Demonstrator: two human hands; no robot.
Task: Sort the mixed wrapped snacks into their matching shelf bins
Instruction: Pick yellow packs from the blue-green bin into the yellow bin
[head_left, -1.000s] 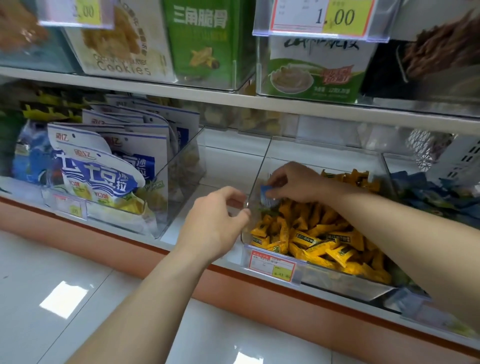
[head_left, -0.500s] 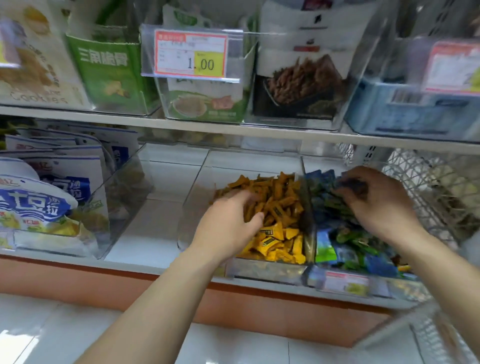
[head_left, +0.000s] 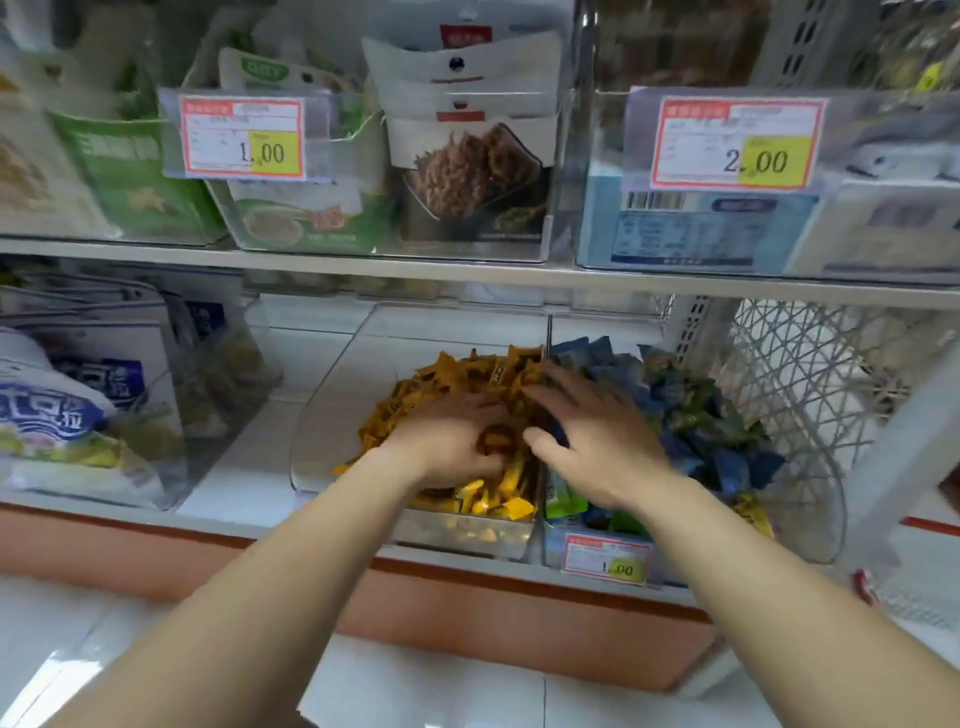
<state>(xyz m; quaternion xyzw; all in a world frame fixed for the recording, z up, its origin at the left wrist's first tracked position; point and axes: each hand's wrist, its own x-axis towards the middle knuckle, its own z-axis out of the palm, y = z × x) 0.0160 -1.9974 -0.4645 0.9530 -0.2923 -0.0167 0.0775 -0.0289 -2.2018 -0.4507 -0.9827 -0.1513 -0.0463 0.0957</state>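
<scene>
A clear bin (head_left: 322, 415) on the lower shelf holds a heap of yellow wrapped snacks (head_left: 467, 374). The bin to its right (head_left: 831, 499) is filled with blue and green wrapped snacks (head_left: 691, 410). My left hand (head_left: 441, 441) is down in the yellow heap, and its blurred fingers curl round some yellow snacks. My right hand (head_left: 592, 441) hovers over the divider between the two bins, fingers spread and reaching towards the yellow side, with nothing seen in it.
A bin of blue-and-white bags (head_left: 78, 405) stands at the left, with bare white shelf between it and the yellow bin. A white wire basket (head_left: 795, 364) is at the right. The upper shelf (head_left: 467, 270) overhangs, carrying bins of packets and price tags (head_left: 241, 137).
My right hand has come left from the blue bin to the divider, fingers now spread. My left hand has dug deeper into the yellow snacks. The view has shifted right.
</scene>
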